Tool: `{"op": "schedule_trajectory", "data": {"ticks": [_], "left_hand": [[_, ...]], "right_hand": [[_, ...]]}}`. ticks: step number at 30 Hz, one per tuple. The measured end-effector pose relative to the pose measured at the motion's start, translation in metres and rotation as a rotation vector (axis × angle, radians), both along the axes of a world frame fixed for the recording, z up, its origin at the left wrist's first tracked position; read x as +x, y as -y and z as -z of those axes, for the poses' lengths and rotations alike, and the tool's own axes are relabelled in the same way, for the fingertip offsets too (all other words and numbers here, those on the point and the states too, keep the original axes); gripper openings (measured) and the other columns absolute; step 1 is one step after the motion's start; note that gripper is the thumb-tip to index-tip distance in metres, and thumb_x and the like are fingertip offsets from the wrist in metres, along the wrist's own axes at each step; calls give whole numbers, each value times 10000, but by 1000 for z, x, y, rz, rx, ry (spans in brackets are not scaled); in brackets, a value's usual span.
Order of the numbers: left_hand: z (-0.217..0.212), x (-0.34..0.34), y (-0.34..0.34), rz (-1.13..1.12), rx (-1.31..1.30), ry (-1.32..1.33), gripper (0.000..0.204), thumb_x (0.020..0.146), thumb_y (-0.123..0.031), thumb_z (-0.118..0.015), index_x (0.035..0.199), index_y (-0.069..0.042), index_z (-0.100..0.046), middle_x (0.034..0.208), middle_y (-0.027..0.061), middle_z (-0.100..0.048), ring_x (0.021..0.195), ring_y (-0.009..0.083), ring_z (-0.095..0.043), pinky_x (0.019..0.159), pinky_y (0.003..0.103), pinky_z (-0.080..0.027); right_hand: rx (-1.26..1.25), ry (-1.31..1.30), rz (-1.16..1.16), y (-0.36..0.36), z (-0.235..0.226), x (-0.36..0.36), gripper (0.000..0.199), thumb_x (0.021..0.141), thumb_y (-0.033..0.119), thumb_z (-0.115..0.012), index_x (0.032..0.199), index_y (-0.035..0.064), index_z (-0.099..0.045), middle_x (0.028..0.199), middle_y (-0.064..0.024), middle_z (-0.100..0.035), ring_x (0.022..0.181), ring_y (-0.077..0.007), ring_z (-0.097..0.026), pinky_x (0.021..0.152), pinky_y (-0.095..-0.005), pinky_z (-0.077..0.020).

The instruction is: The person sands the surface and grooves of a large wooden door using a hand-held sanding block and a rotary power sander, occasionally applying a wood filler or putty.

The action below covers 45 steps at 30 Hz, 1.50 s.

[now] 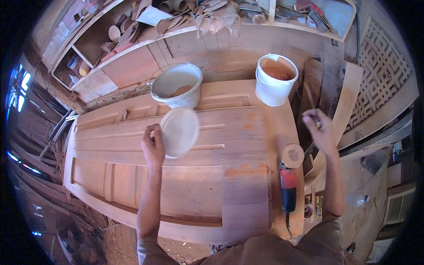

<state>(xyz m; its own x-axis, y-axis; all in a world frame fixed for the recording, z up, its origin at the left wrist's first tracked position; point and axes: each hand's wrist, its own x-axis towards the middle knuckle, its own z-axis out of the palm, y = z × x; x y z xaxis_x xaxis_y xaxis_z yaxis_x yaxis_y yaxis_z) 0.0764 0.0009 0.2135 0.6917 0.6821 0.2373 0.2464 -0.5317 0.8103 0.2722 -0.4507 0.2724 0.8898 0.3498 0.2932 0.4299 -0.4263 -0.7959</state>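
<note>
My left hand (153, 145) grips the rim of a whitish round lid (179, 133), tilted above the wooden door panel (192, 185). Raised at the right, beyond the panel's edge, my right hand (321, 129) is closed round the dark handle of a thin, narrow-bladed tool (311, 97) pointing up; motion blurs it, so its exact kind is unclear. Below that hand a red and black angle grinder (288, 181) with a round tan disc lies on the panel's right end. Orange-brown filler smears (247, 169) mark the wood.
At the far edge stand a grey bucket (176, 84) with brown powder and a white bucket (276, 86) of orange-brown powder. Behind them, a shelf (194, 28) holds sanding scraps. Boards (351, 95) and a carved lattice panel (377, 66) lean at the right.
</note>
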Motion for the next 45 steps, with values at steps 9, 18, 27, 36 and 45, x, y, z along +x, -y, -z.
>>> {"op": "schedule_trajectory", "data": {"ticks": [9,18,27,36,45], "left_hand": [[20,100,164,190,-1024,314,561,982,-374,-610,1359,21,-478,1147,83,-585,848,96,-484,725,260,-452],[45,36,194,415,-643,245,417,1040,-247,-494,1366,8,-446,1292,157,-544,1208,235,-527,1010,362,-443],[106,-198,227,-24,-439,-62,279,868,-115,-664,1139,-53,-641,1284,204,-574,1195,374,-543,1005,479,-441],[154,-252,183,-9,51,-237,265,878,-135,-661,1128,-51,-650,1241,218,-580,1081,384,-597,835,456,-529],[152,-239,196,-110,-352,-18,234,871,-116,-644,1095,-51,-665,1194,218,-597,1033,372,-619,772,420,-541]], "right_hand": [[552,-641,-127,-55,23,-12,280,879,270,-735,979,29,-633,657,49,-577,463,-31,-458,417,-200,-326],[795,-634,300,-24,48,154,247,925,303,-641,815,128,-507,542,34,-461,445,-86,-462,343,-249,-256],[-151,-17,640,-68,102,231,532,890,378,-661,1122,-93,-576,1008,-283,-689,968,-403,-681,874,-445,-518],[-139,-30,597,-70,88,222,588,820,348,-747,1184,-77,-568,1098,-282,-665,1036,-375,-662,909,-403,-507],[-2,2,607,-36,135,297,445,840,271,-736,1061,-61,-540,650,-108,-585,402,-156,-512,319,-344,-348]]}}
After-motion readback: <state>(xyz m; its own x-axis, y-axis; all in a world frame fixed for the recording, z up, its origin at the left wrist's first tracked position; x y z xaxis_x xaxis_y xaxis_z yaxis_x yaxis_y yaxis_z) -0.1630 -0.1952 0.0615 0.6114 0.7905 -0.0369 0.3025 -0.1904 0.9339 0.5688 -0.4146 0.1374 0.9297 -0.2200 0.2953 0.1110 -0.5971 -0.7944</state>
